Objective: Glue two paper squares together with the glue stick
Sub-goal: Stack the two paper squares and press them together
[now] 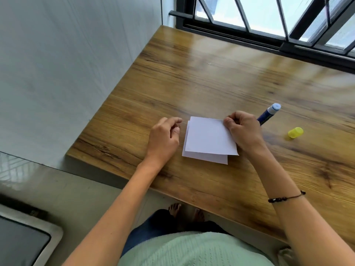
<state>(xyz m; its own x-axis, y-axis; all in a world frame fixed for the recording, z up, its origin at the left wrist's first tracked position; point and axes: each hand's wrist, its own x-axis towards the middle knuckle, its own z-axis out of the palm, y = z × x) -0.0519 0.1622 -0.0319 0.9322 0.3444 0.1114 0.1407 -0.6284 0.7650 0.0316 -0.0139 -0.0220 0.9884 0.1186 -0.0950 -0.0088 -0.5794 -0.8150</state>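
We see 2 white paper squares on the wooden table (211, 79), one over the other. The upper square (209, 136) is turned a little, so the lower square (217, 159) shows as a thin strip at the left side and along the near edge. Our right hand (245, 129) pinches the far right corner of the upper square between thumb and fingers, closed on the paper, and the same hand also keeps the glue stick (269, 114) in its grip. The stick is uncapped and its long axis points away to the far right, tip up. The yellow cap (295, 132) lies apart on the table, further to the right. Our left hand (165, 137) rests just beside the left edge of the papers, fingers loosely curled, holding nothing. We judge that the next move is aligning and pressing the squares; the left hand is nearer to the exposed left strip.
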